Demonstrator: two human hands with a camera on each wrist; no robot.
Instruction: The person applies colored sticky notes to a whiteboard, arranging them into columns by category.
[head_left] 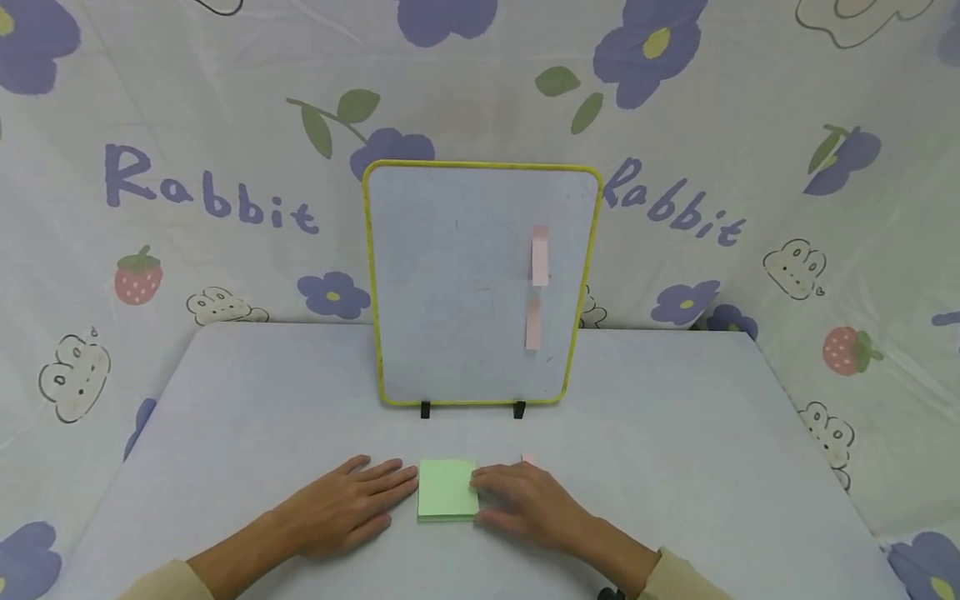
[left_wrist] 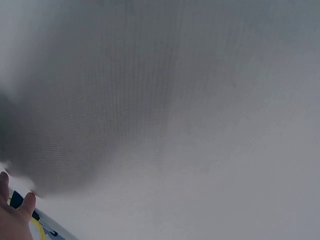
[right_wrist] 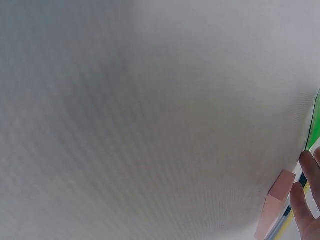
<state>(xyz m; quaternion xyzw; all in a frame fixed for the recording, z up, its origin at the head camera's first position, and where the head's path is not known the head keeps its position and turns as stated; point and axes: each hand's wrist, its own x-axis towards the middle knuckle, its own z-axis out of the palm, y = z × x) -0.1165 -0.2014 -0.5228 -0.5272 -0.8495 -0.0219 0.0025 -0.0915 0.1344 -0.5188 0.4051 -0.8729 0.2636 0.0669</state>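
A pad of light green sticky notes (head_left: pixel 447 489) lies on the table between the two hands; a green sliver of it shows at the right edge of the right wrist view. My left hand (head_left: pixel 348 506) rests flat on the table with its fingers extended, the tips at the pad's left edge. At the pad's right side, my right hand (head_left: pixel 531 507) touches the edge with gently bent fingers, its thumb near the lower corner. Partly hidden behind that hand is a small pink sticky-note pad (right_wrist: pixel 277 200).
A whiteboard (head_left: pixel 465 283) with a yellow frame stands on black feet behind the hands. Two pink sticky strips, an upper one (head_left: pixel 540 258) and a lower one (head_left: pixel 533 323), are stuck on its right side. A patterned cloth (head_left: pixel 247 75) hangs around the white table (head_left: pixel 675 433).
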